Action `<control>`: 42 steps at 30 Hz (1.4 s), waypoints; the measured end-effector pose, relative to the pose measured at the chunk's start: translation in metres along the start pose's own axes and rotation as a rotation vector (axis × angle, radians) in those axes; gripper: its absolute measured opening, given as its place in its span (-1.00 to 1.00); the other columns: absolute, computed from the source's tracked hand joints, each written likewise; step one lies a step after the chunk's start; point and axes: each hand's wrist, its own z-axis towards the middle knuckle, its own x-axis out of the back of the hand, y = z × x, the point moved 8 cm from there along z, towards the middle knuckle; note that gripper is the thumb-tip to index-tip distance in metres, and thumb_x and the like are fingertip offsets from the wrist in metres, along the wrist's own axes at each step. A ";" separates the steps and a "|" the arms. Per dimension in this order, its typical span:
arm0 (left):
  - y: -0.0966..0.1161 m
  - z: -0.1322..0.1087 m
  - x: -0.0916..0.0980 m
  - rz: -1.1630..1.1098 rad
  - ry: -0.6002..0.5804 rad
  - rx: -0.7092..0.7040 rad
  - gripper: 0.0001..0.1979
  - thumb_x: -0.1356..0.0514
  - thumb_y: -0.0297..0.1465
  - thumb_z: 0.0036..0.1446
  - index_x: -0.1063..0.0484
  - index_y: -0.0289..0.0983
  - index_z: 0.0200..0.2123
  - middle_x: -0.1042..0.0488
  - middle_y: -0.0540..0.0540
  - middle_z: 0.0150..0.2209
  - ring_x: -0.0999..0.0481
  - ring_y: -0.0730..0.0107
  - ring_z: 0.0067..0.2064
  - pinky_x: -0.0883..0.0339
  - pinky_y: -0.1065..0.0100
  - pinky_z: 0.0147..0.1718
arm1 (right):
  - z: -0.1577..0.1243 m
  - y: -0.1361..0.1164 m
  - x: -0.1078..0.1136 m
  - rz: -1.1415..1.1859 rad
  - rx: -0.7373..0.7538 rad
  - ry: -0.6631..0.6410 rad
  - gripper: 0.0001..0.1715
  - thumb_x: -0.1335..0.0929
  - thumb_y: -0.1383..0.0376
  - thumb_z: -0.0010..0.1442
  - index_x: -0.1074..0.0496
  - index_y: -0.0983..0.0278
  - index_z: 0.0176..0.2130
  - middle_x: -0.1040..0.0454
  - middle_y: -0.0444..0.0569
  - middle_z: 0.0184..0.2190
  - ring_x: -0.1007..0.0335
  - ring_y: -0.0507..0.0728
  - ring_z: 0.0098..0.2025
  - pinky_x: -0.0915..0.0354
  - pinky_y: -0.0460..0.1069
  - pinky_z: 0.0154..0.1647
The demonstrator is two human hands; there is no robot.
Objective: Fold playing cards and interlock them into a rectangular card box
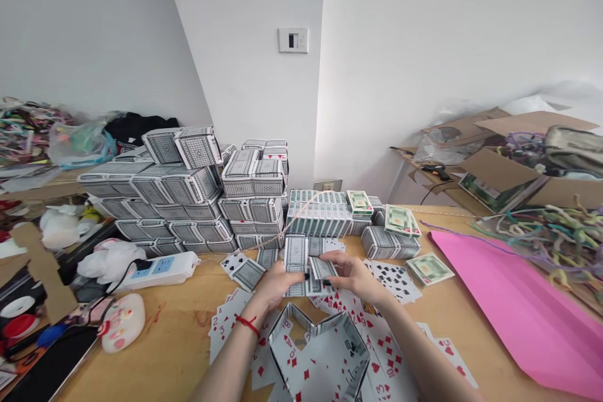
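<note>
My left hand (273,286) is closed on an upright patterned playing card (296,252), its thumb pressed across the front. My right hand (355,276) pinches another grey-backed card (322,269) close to it, tilted, fingers above and thumb below. Both cards are over a small group of face-down cards. Nearer to me, between my forearms, stands a heart-shaped frame (362,355) with walls made of playing cards. Loose face-up cards (389,352), mostly red suits, spread around and under it.
Piled blocks of cards (183,188) rise at the back left. A row of card packs (318,213) stands behind my hands. On the right lie a boxed deck (429,268), a pink sheet (513,308) and tangled cords (541,245). A power strip (162,270) is on the left.
</note>
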 end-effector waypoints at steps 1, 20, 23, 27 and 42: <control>0.000 0.000 -0.001 -0.002 -0.007 -0.006 -0.58 -0.31 -0.43 -0.24 -0.48 -0.36 -0.19 -0.57 -0.16 -0.31 -0.52 0.12 -0.23 -0.33 0.22 -0.20 | 0.000 0.000 0.000 -0.002 0.002 0.001 -0.44 -0.41 0.15 -0.04 -0.34 0.19 -0.02 -0.22 0.05 0.00 -0.38 0.16 -0.22 -0.41 0.03 -0.37; 0.006 -0.001 0.000 -0.065 0.026 -0.028 -0.58 -0.35 -0.39 -0.29 -0.49 -0.35 -0.24 -0.58 -0.14 -0.34 -0.53 0.12 -0.22 -0.33 0.17 -0.14 | -0.003 0.004 0.010 0.441 -0.033 0.065 -0.56 -0.39 0.14 0.01 -0.39 0.20 -0.09 -0.30 0.06 0.00 -0.34 0.20 -0.14 -0.29 0.10 -0.18; 0.009 -0.001 -0.003 -0.101 0.025 -0.036 -0.55 -0.37 -0.40 -0.32 -0.49 -0.34 -0.23 -0.58 -0.14 -0.35 -0.53 0.13 -0.23 -0.30 0.16 -0.10 | -0.003 0.003 0.002 0.487 -0.035 -0.030 -0.59 -0.41 0.17 0.00 -0.41 0.20 -0.11 -0.30 0.05 -0.03 -0.33 0.13 -0.20 -0.28 0.01 -0.27; 0.008 -0.002 -0.003 -0.144 0.031 -0.008 -0.57 -0.37 -0.44 -0.31 -0.48 -0.35 -0.24 -0.58 -0.15 -0.34 -0.53 0.14 -0.22 -0.31 0.17 -0.10 | -0.005 -0.003 -0.002 0.450 0.000 -0.096 -0.55 -0.41 0.16 -0.01 -0.41 0.22 -0.09 -0.34 0.06 -0.07 -0.30 0.08 -0.25 -0.22 -0.07 -0.37; 0.019 -0.006 0.003 0.232 0.089 -0.169 -0.60 -0.27 -0.40 -0.15 -0.39 -0.31 -0.16 -0.50 -0.17 -0.16 -0.47 0.15 -0.12 -0.32 0.19 -0.12 | -0.007 0.002 0.044 0.279 0.017 0.145 -0.50 -0.37 0.06 0.01 -0.37 0.22 -0.08 -0.34 0.10 -0.04 -0.32 0.21 -0.10 -0.23 0.07 -0.12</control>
